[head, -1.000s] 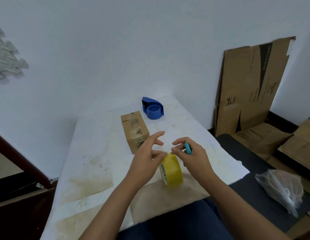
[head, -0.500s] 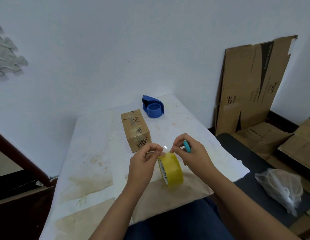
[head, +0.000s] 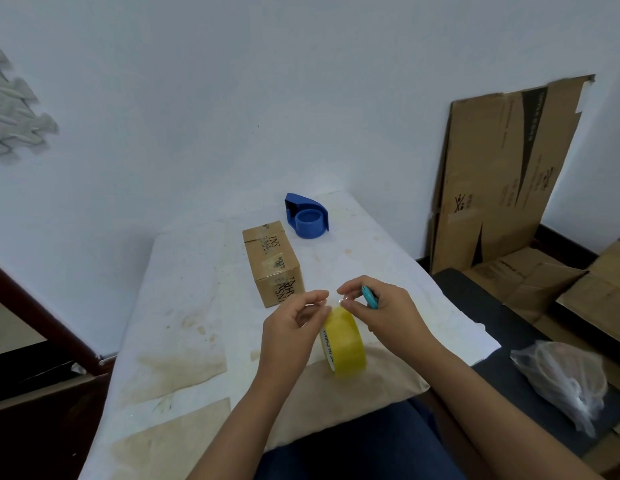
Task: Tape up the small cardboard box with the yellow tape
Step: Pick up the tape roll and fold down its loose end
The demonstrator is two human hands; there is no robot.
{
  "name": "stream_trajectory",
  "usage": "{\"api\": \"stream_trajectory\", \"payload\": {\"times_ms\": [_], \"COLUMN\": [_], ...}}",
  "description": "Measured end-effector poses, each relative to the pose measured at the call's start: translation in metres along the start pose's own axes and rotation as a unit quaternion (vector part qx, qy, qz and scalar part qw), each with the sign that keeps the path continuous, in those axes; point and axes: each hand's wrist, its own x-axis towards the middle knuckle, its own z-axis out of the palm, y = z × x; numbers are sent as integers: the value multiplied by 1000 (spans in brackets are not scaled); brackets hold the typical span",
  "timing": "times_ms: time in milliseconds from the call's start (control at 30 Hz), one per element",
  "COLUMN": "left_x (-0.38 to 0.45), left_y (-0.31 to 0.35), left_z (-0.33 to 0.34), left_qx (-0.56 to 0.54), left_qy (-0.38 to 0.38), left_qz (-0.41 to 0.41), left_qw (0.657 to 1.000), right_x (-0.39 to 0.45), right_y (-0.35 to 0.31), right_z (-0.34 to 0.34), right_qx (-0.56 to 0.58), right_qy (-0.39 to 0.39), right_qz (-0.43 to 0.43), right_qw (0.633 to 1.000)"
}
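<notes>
Head view: we see the yellow tape roll (head: 344,342) standing on edge on the stained counter (head: 184,306), between both hands. Left hand (head: 289,336) pinches at the roll's top with thumb and fingertips. Right hand (head: 388,311) pinches there too, a teal cutter (head: 370,296) tucked in its curled fingers. Small cardboard box (head: 272,261) lies just beyond, flaps closed, near a blue dispenser (head: 306,216).

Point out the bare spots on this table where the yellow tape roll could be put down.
Widest free patch: the table left of the small cardboard box, out to the left edge. A smaller one lies right of the box, below the blue dispenser. It is crowded around the yellow tape roll and both hands.
</notes>
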Motion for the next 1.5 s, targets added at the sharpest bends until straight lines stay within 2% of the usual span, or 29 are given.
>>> {"api": "stream_trajectory", "payload": {"times_ms": [267, 700, 1033, 1167, 1267, 1367, 1500], "left_x": [0, 1, 4, 5, 4, 2, -2], "left_y": [2, 7, 13, 14, 17, 18, 21], "left_z": [-1, -2, -3, -5, -4, -3, -3], "left_qx": [-54, 60, 18, 11, 15, 13, -5], "left_qy": [6, 28, 2, -4, 7, 26, 36], "left_qz": [-28, 10, -86, -108, -107, -100, -75], "left_qw": [998, 998, 996, 994, 994, 994, 997], "right_x": [1, 1, 0, 0, -5, -15, -19], "right_y": [-1, -4, -8, -9, -7, -10, -18], "right_z": [1, 4, 5, 1, 4, 9, 3], "right_qx": [-21, -49, -48, -30, -41, 35, 139], "right_qy": [13, 18, 8, 23, -24, -94, -99], "right_qz": [6, 1, 0, 55, 142, 211, 214], "right_qw": [1000, 999, 999, 998, 989, 972, 962]}}
